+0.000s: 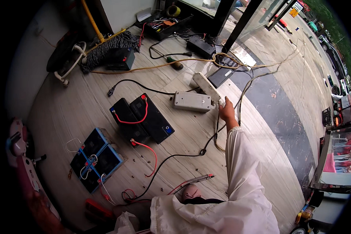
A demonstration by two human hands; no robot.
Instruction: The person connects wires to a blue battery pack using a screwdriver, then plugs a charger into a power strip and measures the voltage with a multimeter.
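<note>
Floor: while the person bends over it, the pale plank floor (66, 113) carries everything here.
Black batteries: two black batteries (141, 120) lie side by side mid-floor, joined by a red wire (133, 121).
Blue batteries: a blue-topped cluster (96, 158) sits nearer the left edge.
Grey box: a grey charger box (192, 101) lies just left of the white one.
White box: the white charger box (206, 88) lies tilted, its near end in the right hand.
Right hand: the right hand (226, 111) is closed around that end.
Left hand: not visible.

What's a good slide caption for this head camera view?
Right hand grips a white power strip on the floor beside a grey charger box and wired black batteries.
</note>
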